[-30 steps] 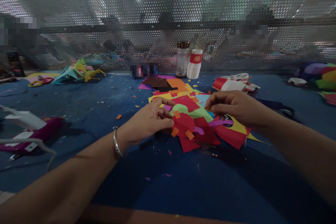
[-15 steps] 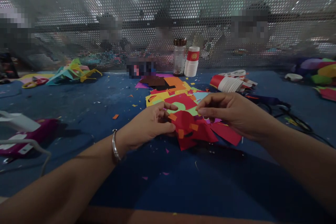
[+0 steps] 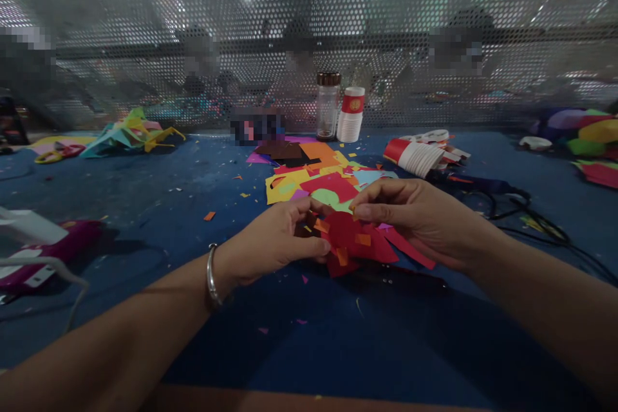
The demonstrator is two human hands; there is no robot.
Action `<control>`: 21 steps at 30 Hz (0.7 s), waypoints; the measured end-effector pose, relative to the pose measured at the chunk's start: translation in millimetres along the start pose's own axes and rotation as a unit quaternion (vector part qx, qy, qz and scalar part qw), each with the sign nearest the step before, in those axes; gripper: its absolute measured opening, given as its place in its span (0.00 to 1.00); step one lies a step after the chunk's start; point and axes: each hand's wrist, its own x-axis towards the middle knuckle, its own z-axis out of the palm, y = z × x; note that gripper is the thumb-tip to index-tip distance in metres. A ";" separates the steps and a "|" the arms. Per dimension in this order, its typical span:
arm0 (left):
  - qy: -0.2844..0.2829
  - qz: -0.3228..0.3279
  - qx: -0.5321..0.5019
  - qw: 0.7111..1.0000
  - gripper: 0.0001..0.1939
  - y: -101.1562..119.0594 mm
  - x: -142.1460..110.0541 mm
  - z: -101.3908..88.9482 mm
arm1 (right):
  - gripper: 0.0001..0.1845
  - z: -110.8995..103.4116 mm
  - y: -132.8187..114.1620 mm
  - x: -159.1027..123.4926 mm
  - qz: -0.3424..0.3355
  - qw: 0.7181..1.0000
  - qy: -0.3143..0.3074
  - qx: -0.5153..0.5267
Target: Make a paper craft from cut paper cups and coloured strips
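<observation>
My left hand [image 3: 284,235] holds a rounded red paper piece [image 3: 344,226] by its left edge, the thumb in front and the other fingers curled behind, partly hidden. Several small orange paper pieces [image 3: 363,240] are on the red paper. My right hand [image 3: 410,219] pinches a tiny orange paper piece [image 3: 355,210] between thumb and forefinger at the red piece's upper edge. More red paper [image 3: 386,243] lies just beneath. Behind my hands spreads a pile of coloured paper, with a yellow sheet [image 3: 275,192] and a light green piece [image 3: 326,197].
A lidded glass bottle [image 3: 328,109] and stacked paper cups [image 3: 351,117] stand at the back by a perforated metal screen [image 3: 309,0]. More cups [image 3: 419,158] lie on their side. A black cable [image 3: 545,225] runs at right; a purple power strip [image 3: 72,241] sits left, scissors [image 3: 58,153] beyond.
My right hand has moved left and slightly down, bringing the tiny orange piece to the red paper's upper edge. My left hand and the red paper have shifted slightly right and down.
</observation>
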 end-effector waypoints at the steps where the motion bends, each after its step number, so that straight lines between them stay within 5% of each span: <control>1: -0.003 0.004 0.003 1.000 0.20 -0.5 0.0 -0.1 | 0.13 0.6 1.4 -0.1 0.009 1.000 0.000 0.011; 21: -0.026 0.029 -0.001 0.999 0.22 -3.4 -6.5 8.8 | 0.14 4.3 11.4 -0.2 -0.007 0.999 0.032 -0.028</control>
